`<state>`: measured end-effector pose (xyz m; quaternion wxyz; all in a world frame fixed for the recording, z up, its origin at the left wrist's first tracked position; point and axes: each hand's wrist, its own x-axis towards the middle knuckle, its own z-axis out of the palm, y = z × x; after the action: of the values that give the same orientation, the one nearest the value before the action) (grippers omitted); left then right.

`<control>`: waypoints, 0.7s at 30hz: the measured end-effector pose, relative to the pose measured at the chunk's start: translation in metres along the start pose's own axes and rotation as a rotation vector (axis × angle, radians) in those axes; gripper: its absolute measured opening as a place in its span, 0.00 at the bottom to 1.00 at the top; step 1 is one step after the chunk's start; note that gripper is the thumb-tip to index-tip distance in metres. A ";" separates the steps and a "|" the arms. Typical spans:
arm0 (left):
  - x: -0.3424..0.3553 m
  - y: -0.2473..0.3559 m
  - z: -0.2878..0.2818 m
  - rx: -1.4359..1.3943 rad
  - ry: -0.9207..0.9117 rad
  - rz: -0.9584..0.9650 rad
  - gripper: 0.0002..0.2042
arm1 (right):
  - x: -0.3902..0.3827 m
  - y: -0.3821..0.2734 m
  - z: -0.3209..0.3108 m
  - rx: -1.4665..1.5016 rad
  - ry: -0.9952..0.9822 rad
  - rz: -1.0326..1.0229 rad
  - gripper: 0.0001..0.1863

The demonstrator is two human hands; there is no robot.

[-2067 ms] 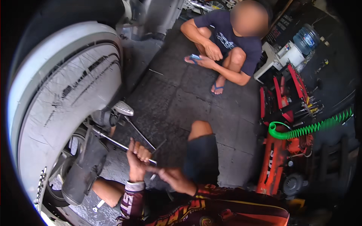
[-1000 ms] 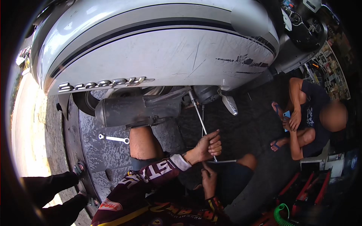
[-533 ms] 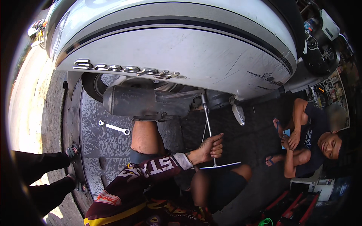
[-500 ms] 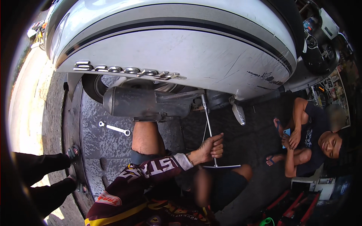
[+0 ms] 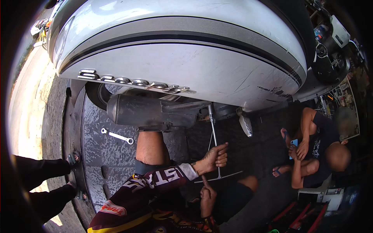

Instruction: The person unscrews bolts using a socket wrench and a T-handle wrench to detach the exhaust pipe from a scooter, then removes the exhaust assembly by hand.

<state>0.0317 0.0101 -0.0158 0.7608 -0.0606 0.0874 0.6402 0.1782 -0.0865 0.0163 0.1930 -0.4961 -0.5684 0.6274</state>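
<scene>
A chrome T-handle socket wrench (image 5: 214, 131) reaches up to the underside of the white scooter (image 5: 175, 62), just right of its dark muffler (image 5: 136, 112). My left hand (image 5: 213, 157) is closed round the shaft above the crossbar, thumb pointing up along it. Below it, my right hand (image 5: 208, 196) has its index finger stretched toward the left half of the crossbar, seemingly touching it. The other right fingers are curled and partly hidden. Whatever the socket sits on is out of sight behind the exhaust parts.
A silver wrench (image 5: 117, 136) lies on the worn dark floor left of my knee. At right a seated person (image 5: 314, 151) holds a blue phone (image 5: 293, 148). Another person's dark-trousered legs (image 5: 42, 171) are at left. Red metal frames (image 5: 303, 219) stand lower right.
The T-handle's crossbar has turned, its left end now nearer me. My left hand has shifted slightly down and left. My right hand, blurred before, now shows its index finger at the bar.
</scene>
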 end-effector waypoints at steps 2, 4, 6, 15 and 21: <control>0.001 -0.002 -0.004 0.009 0.001 0.016 0.23 | 0.025 0.026 -0.007 0.063 0.035 0.058 0.25; 0.002 -0.002 -0.005 0.015 -0.007 0.033 0.22 | 0.044 0.042 -0.018 0.216 0.092 0.145 0.26; 0.004 -0.002 -0.004 -0.015 -0.060 0.017 0.22 | 0.057 0.049 -0.030 0.467 0.184 0.252 0.27; -0.001 0.001 0.009 0.060 -0.001 0.013 0.22 | 0.035 -0.053 -0.041 0.090 0.325 -0.183 0.23; -0.002 0.005 -0.001 0.023 0.071 0.064 0.24 | -0.011 -0.010 -0.006 -0.306 -0.047 -0.300 0.23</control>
<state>0.0265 0.0085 -0.0163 0.7371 -0.0718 0.1235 0.6605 0.1846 -0.0897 0.0305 0.1932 -0.4146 -0.7288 0.5095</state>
